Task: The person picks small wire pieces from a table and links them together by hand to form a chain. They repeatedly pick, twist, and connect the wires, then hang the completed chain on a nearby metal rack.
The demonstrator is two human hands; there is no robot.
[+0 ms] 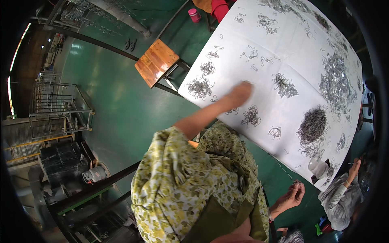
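Observation:
My left hand (pixel 240 94), smeared by motion, is over the white-covered table (pixel 231 67); its fingers cannot be made out. Around it lie small heaps of bent wire pieces: a grey heap (pixel 199 88) toward the left edge, another heap (pixel 251 116) at the near edge, and a loose heap (pixel 285 86) to the right. Lower right, off the table's near edge, my right hand (pixel 292 196) is closed, thumb against fingertips. A small thin thing seems to show at those fingertips, too small to name.
A large dark wire pile (pixel 313 124) and a wide spread of shiny metal pieces (pixel 337 81) cover the table's right. A clear jar (pixel 317 167) stands at its near corner. A wooden stool (pixel 157 60) adjoins the left edge. Another person's hand (pixel 355 169) is at lower right.

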